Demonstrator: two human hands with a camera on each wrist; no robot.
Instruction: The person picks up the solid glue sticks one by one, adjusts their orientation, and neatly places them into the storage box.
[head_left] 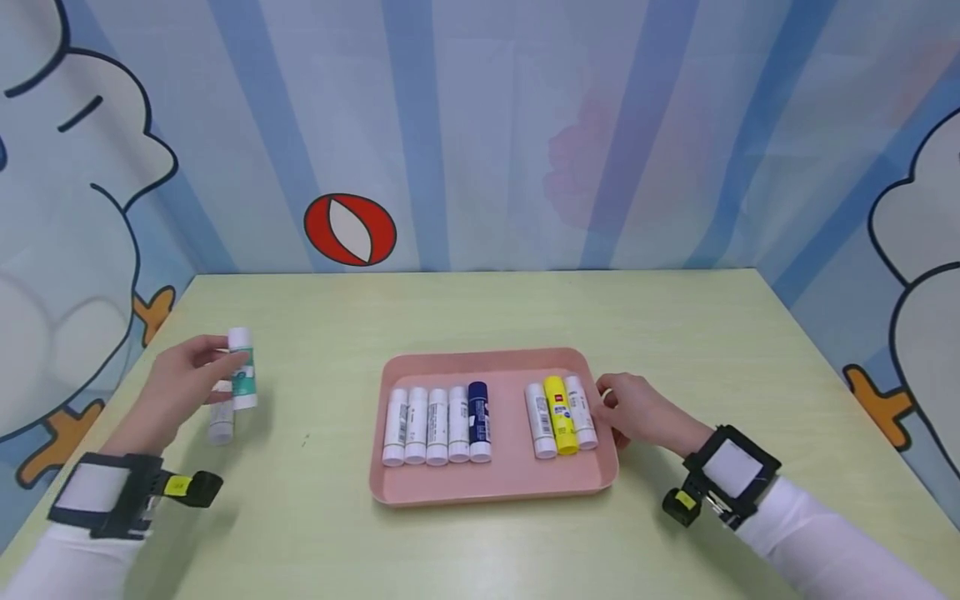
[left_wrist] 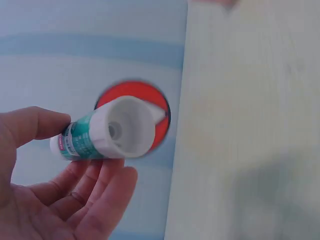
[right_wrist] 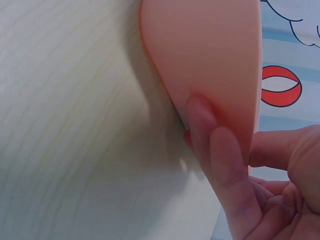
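Note:
At the left side of the table, my left hand (head_left: 178,382) pinches a green-and-white glue stick (head_left: 243,379) between thumb and fingers. In the left wrist view the hollow white end of this glue stick (left_wrist: 131,127) faces the camera. Another white glue stick (head_left: 221,423) shows partly behind that hand, its upper part hidden by the fingers. My right hand (head_left: 637,407) holds the right rim of a pink tray (head_left: 510,479), and the right wrist view shows thumb and fingers on either side of the tray wall (right_wrist: 210,55).
Inside the tray, several white glue sticks (head_left: 437,425) and a dark blue one (head_left: 479,421) form a row at left. A yellow glue stick (head_left: 561,414) lies between two white ones at right. A patterned backdrop (head_left: 480,133) rises behind the table (head_left: 300,533).

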